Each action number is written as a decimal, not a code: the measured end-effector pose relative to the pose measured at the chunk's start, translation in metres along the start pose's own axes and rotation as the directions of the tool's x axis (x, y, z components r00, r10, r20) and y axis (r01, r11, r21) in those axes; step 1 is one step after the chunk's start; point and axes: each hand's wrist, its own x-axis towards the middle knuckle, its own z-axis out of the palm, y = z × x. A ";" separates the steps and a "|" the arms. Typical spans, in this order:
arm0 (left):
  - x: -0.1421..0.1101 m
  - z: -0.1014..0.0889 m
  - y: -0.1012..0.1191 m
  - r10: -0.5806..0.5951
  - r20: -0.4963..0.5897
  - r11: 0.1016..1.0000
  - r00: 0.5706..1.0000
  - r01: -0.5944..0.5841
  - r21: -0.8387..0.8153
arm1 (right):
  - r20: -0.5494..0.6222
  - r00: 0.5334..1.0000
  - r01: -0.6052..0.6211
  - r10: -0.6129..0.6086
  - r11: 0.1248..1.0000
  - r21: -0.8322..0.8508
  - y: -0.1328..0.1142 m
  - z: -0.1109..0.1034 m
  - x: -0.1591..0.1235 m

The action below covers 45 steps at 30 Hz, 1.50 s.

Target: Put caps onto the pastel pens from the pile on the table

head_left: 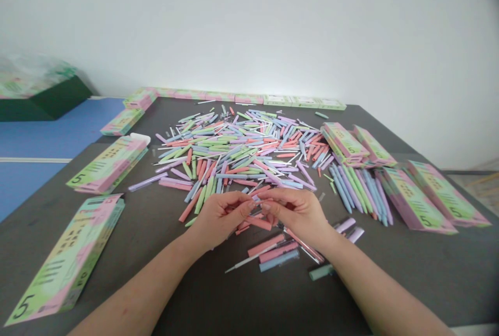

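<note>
My left hand [221, 216] and my right hand [297, 212] meet fingertip to fingertip above the dark table [429, 273], just in front of a big pile of pastel pen parts [241, 151]. Both hands are closed in a pinch on a small pen part [257, 205] between them; a pink pen barrel [258, 222] pokes out beneath the fingers. Several loose pink, blue and green barrels and a thin refill [268, 253] lie under my right wrist.
Flat green-and-pink boxes marked 5 lie at the left [66, 263] [109, 164], stacked at the right [424, 195] [345, 141], and lined along the far edge [249, 98]. A row of assembled pens [358, 188] sits right of the pile. A blue surface [47, 138] lies left.
</note>
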 end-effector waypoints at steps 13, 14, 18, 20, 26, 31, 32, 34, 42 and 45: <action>0.002 -0.001 0.000 -0.030 0.020 0.999 0.999 0.029 0.040 | 0.174 0.976 0.145 -0.129 0.986 -0.084 -0.001 -0.010 0.001; 0.002 -0.001 0.000 -0.033 0.020 0.998 0.999 0.032 0.047 | 0.159 0.979 0.142 -0.129 0.987 -0.070 0.000 -0.009 0.000; 0.001 -0.001 -0.001 -0.035 0.003 0.997 0.999 0.035 0.070 | 0.098 0.989 0.100 -0.107 0.993 0.069 0.003 -0.008 -0.001; 0.001 -0.001 -0.001 -0.032 -0.011 0.997 0.999 0.033 0.074 | 0.081 0.991 0.098 -0.105 0.991 0.086 0.004 -0.007 -0.001; 0.000 0.000 -0.002 -0.018 0.036 0.999 0.999 0.017 0.046 | -0.003 0.995 0.096 -0.096 0.995 -0.002 0.006 -0.003 0.000; 0.001 -0.002 -0.004 -0.029 0.059 0.999 0.998 0.027 0.045 | 0.002 0.992 0.126 -0.126 0.985 -0.114 0.004 -0.003 0.001; 0.001 -0.002 -0.004 -0.033 0.059 0.998 0.998 0.030 0.048 | 0.005 0.990 0.137 -0.138 0.980 -0.147 0.004 -0.003 0.001; 0.001 -0.001 -0.005 -0.040 0.059 0.998 0.997 0.036 0.059 | 0.000 0.989 0.144 -0.147 0.968 -0.206 0.005 -0.002 0.001; 0.003 -0.004 -0.007 0.001 -0.171 0.999 0.985 -0.007 -0.035 | -0.148 0.984 0.102 -0.098 0.995 0.019 -0.002 -0.007 0.002; 0.005 -0.006 -0.007 0.043 -0.256 0.997 0.966 -0.060 -0.058 | -0.211 0.972 0.124 -0.104 0.989 0.084 -0.007 -0.015 0.002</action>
